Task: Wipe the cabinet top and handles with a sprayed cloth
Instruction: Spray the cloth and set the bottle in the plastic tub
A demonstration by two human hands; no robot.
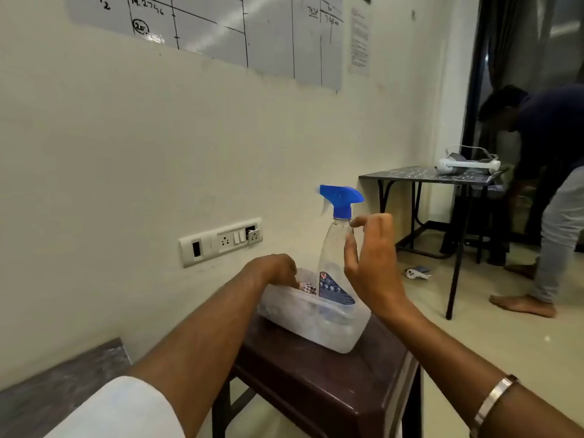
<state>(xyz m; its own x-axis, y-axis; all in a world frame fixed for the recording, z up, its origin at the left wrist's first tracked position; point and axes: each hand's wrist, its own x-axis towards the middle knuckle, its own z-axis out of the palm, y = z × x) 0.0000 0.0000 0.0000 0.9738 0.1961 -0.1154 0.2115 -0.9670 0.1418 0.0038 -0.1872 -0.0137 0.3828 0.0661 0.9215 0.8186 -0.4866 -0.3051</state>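
From the head view we see a clear spray bottle (335,248) with a blue trigger top, standing upright in a translucent plastic tub (331,330). The tub sits on a dark brown stool (322,384) close to the cream wall.

Our right hand (371,263) is raised just beside the bottle's neck, fingers spread and loosely bent, thumb near the clear shoulder; it holds nothing, and we cannot tell whether a fingertip touches the bottle. A metal bangle (493,403) rings that forearm.

Our left hand (275,270) reaches down into the tub at its far left side, fingers curled over something patterned inside; we cannot tell whether it grips that or only rests there. A white sleeve (120,409) covers that upper arm. We cannot make out a cloth for certain, and the tub's contents are blurred.

On the wall, a switch panel (221,241) sits left of the bottle, and a whiteboard (221,33) with ruled lines and writing hangs above. To the right stands a dark desk (420,177) carrying a white device (464,164). Another person (550,184) bends over beside it, barefoot on the tiled floor (474,336).
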